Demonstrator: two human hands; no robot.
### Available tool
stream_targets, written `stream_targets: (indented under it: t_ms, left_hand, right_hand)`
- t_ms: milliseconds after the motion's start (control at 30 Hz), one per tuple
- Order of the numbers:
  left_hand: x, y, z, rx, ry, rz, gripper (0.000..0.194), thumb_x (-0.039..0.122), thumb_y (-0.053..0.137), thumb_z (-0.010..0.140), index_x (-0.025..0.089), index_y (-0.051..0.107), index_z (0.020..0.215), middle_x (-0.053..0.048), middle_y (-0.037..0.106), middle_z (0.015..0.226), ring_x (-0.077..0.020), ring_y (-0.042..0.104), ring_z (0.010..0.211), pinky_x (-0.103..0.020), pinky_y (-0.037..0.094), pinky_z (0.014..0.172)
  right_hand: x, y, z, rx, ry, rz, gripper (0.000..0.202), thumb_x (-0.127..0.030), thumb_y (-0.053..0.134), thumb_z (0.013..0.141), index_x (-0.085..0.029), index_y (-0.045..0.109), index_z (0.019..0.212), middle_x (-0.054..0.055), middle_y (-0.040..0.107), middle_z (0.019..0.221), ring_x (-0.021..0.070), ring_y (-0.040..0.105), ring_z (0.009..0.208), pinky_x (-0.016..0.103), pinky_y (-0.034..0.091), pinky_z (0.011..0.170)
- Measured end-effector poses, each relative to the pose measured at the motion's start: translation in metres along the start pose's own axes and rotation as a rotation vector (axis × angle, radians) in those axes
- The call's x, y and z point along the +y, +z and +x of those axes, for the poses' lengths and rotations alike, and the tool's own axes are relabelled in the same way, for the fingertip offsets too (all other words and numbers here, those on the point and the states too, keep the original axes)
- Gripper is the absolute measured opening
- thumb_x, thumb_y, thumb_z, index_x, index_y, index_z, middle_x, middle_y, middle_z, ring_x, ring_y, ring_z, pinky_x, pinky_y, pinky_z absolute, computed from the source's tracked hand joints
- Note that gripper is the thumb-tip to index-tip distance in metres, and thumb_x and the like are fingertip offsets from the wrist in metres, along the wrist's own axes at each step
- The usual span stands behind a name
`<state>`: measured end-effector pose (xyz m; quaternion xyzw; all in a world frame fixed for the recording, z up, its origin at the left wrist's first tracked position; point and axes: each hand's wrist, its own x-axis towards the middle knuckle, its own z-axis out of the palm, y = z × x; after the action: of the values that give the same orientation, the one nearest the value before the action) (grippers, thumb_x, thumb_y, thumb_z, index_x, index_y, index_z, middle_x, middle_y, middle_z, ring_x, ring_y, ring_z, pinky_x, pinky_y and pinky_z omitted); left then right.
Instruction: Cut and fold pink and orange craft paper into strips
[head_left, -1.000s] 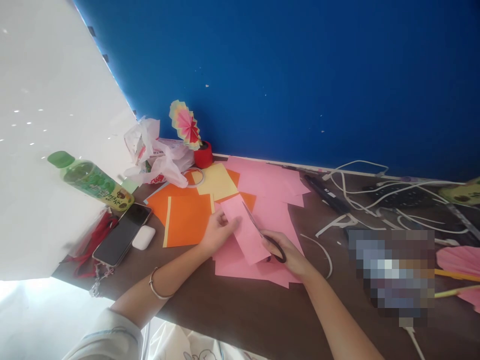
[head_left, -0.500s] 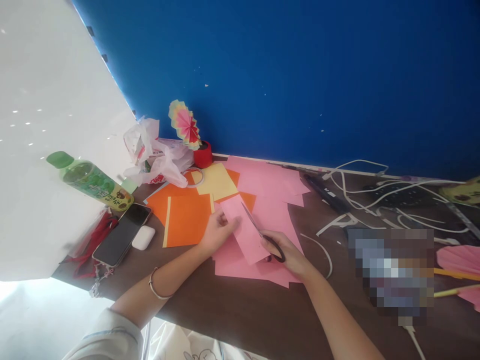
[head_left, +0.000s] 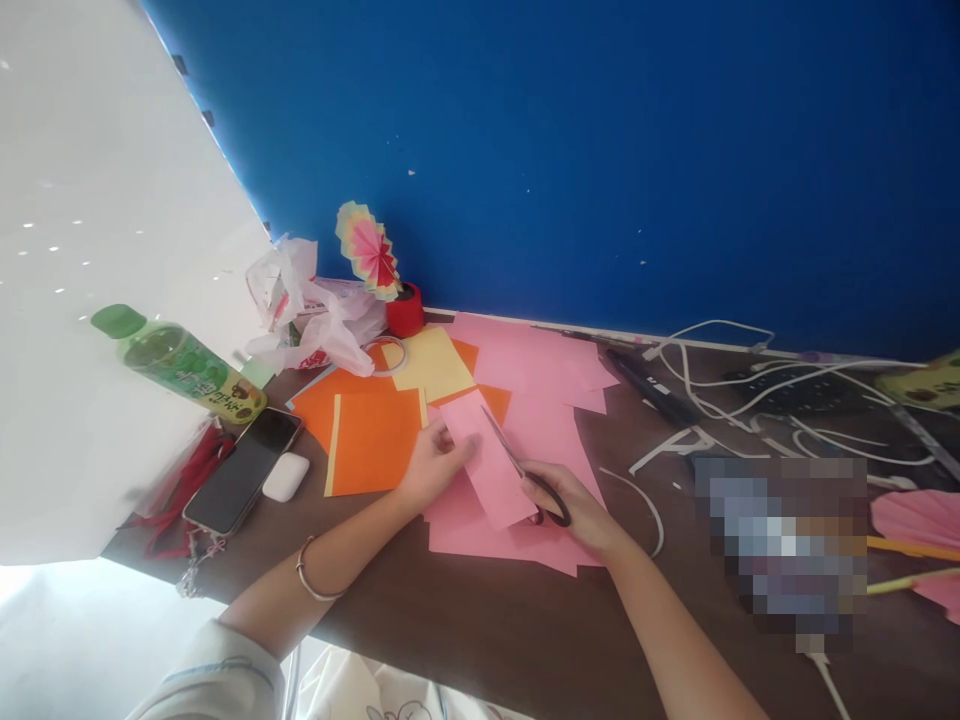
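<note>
My left hand (head_left: 439,461) is closed on the left edge of a narrow pink sheet of paper (head_left: 495,485), thumb on top and fingers curled at its side. In my right hand (head_left: 562,496) is a pair of black-handled scissors (head_left: 511,452). One blade lies along the sheet's right edge, pointing up and away; the other blade is mostly hidden by the paper. Larger pink sheets (head_left: 480,535) lie underneath on the dark table. Left of them are orange sheets (head_left: 375,445) with yellow strips along their edges, and a yellow sheet (head_left: 433,362) lies behind.
To the left are a green-capped bottle (head_left: 180,362), a phone (head_left: 244,470) and a white earphone case (head_left: 286,477). A plastic bag (head_left: 330,325) and a folded paper fan (head_left: 367,248) in a red holder (head_left: 405,312) stand behind. White cables (head_left: 686,385) and a blurred-out item (head_left: 780,540) lie right.
Hands, scissors and paper hold nearly the same position. The whole view has shifted very slightly.
</note>
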<state>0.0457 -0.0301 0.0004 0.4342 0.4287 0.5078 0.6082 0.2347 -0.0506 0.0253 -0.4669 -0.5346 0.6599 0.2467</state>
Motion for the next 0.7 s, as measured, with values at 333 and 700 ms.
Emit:
stream_targets:
  t_ms: [333, 700]
  left_hand:
    - [-0.0021, -0.0006, 0.0003, 0.004, 0.016, 0.013, 0.031, 0.037, 0.067, 0.073, 0.015, 0.061, 0.094, -0.007, 0.068, 0.089, -0.0175, 0.064, 0.078, -0.028, 0.051, 0.069]
    - [0.0001, 0.0006, -0.0004, 0.002, 0.003, -0.001, 0.032, 0.038, 0.067, 0.072, 0.015, 0.061, 0.094, -0.007, 0.068, 0.088, -0.0184, 0.064, 0.079, -0.029, 0.051, 0.070]
  right_hand:
    - [0.0014, -0.0004, 0.0005, -0.012, -0.003, 0.004, 0.039, -0.053, 0.058, 0.075, -0.015, 0.060, 0.081, -0.002, 0.046, 0.066, 0.0086, 0.041, 0.055, 0.022, 0.039, 0.049]
    - [0.0031, -0.0004, 0.0009, 0.006, 0.007, -0.013, 0.043, -0.055, 0.059, 0.074, -0.014, 0.063, 0.086, -0.001, 0.046, 0.067, 0.0091, 0.042, 0.055, 0.023, 0.040, 0.049]
